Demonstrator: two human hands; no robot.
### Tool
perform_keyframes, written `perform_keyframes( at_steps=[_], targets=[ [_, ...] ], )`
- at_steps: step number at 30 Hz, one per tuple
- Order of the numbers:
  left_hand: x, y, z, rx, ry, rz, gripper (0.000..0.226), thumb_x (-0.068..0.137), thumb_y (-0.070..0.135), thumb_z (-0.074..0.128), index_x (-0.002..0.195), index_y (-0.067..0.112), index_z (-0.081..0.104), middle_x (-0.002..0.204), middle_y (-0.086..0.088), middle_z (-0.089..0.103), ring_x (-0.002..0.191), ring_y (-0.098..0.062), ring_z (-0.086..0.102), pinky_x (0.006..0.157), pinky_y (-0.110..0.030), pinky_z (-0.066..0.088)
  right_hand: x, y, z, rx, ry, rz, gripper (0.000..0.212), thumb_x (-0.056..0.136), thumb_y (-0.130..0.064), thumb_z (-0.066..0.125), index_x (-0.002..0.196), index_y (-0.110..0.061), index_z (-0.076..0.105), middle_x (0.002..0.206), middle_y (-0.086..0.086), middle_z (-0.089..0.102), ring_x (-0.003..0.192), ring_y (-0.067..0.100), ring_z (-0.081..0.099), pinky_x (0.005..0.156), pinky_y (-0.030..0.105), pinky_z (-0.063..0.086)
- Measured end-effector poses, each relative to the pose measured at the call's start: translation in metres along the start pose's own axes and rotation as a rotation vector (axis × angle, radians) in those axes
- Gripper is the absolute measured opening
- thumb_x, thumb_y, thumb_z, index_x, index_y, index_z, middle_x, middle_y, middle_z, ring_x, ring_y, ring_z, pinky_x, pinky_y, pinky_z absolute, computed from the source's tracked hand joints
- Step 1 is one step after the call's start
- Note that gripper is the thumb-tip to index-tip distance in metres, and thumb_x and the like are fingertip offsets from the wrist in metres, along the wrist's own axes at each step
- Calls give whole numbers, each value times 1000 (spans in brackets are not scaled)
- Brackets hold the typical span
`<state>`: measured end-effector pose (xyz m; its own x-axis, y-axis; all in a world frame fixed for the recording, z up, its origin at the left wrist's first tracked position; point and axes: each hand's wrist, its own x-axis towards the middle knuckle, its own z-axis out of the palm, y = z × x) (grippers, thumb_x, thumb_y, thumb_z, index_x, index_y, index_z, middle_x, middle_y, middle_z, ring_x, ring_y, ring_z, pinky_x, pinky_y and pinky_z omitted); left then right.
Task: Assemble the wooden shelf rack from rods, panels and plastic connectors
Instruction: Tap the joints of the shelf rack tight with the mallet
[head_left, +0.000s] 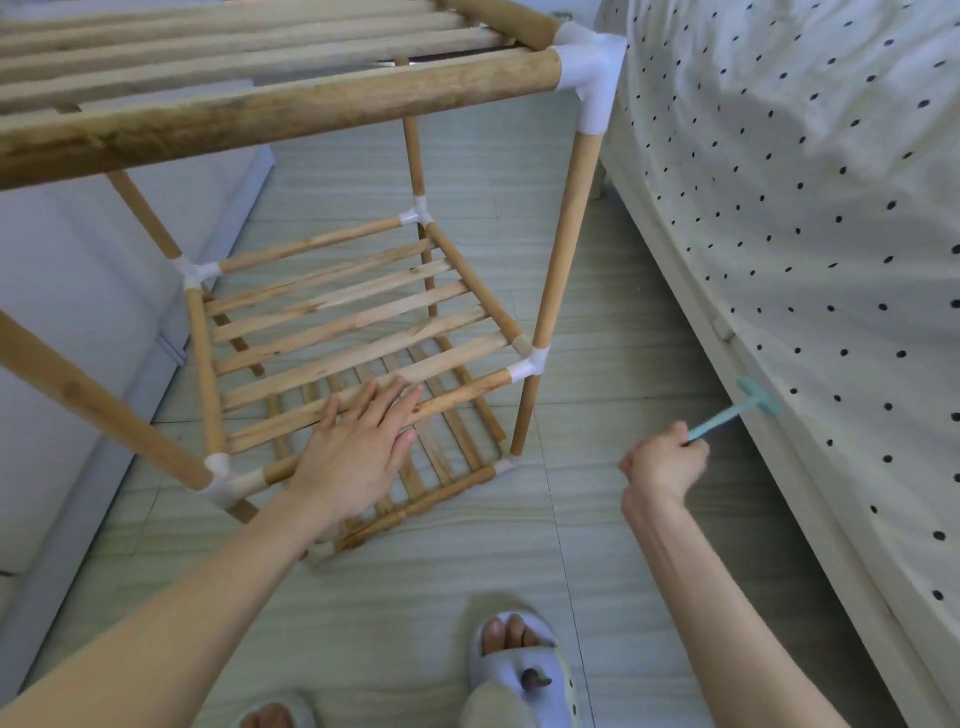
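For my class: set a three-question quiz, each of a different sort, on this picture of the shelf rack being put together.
1. True or false: the left hand lies flat on the middle slatted wooden shelf.
2. The right hand grips: A) a wooden rod B) a small teal plastic mallet C) nothing.
3. Fill in: white plastic ____ join the round wooden rods.

Key: 1 true; 2 B; 3 connectors.

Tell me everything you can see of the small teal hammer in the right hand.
The small teal plastic-looking hammer is T-shaped: a thin straight handle ending in a short crosswise head. The right hand grips the handle's lower end with curled fingers, holding it tilted up and to the right. Its head sits near the lower edge of the polka-dot bed cover, above the floor; contact there cannot be told. It is apart from the wooden rack.
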<state>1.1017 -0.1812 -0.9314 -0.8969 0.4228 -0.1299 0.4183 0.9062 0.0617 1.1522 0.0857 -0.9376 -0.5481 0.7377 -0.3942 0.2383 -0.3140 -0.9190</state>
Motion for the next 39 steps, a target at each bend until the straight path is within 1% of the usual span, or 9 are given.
perform_keyframes(
  at_steps=[3,11,14,18,22,26,31,34,39],
  targets=[
    [-1,0,-1,-1,-2,2,54,98,45,7,149,33,-8,158,10,-7,145,-15,-7,118,-47,2,-18,10,3,-163,-341,61,25,101,-13,34,77,-15,41,53,-1,35,35,8,32,29,14,22],
    [-1,1,-1,-16,7,-2,54,98,46,7,149,33,-6,158,10,-6,145,-14,-8,117,-47,2,-23,6,1,-40,-338,77,16,101,-13,33,88,-8,42,44,-4,29,28,4,22,31,12,17],
    [0,1,0,-15,13,-4,54,98,45,7,149,33,-5,158,11,-6,145,-14,-8,117,-47,2,-10,-4,-1,98,-35,70,24,101,-14,26,79,-16,36,54,1,24,23,1,21,31,8,15],
    [0,-1,1,-30,10,-2,54,98,45,7,149,34,-5,158,11,-6,145,-13,-9,117,-47,1,-24,12,-3,-153,-307,114,24,99,-8,32,77,-13,42,43,-4,32,24,4,24,32,9,17],
    [1,-1,2,-32,15,-4,53,98,44,9,149,34,-4,158,11,-6,145,-13,-9,116,-46,0,-6,-6,-7,5,-3,85,30,102,-15,29,73,-18,33,54,2,27,23,2,26,28,8,16],
    [1,-2,3,-22,29,0,54,97,45,8,149,33,-2,158,11,-4,145,-13,-7,116,-45,0,-35,17,6,-207,-389,51,24,101,-13,35,77,-13,41,45,-6,36,28,5,29,29,15,22],
    [3,-2,2,-31,23,1,54,98,45,9,149,33,-2,158,11,-5,145,-13,-8,116,-45,1,-16,-5,7,-28,-103,84,28,101,-14,29,75,-15,38,52,0,28,24,2,24,29,11,16],
    [2,-3,2,-30,19,1,54,98,45,8,149,32,-2,158,11,-5,145,-12,-8,116,-46,1,-24,7,2,-226,-416,79,22,101,-16,34,83,-11,46,45,-5,34,29,5,26,31,13,19],
    [3,-2,1,-31,30,-1,54,98,44,10,149,33,-1,158,10,-3,145,-13,-5,116,-46,1,-5,-13,-1,-38,-19,60,27,102,-17,27,76,-16,37,54,1,29,29,5,30,30,12,17]
  ],
)
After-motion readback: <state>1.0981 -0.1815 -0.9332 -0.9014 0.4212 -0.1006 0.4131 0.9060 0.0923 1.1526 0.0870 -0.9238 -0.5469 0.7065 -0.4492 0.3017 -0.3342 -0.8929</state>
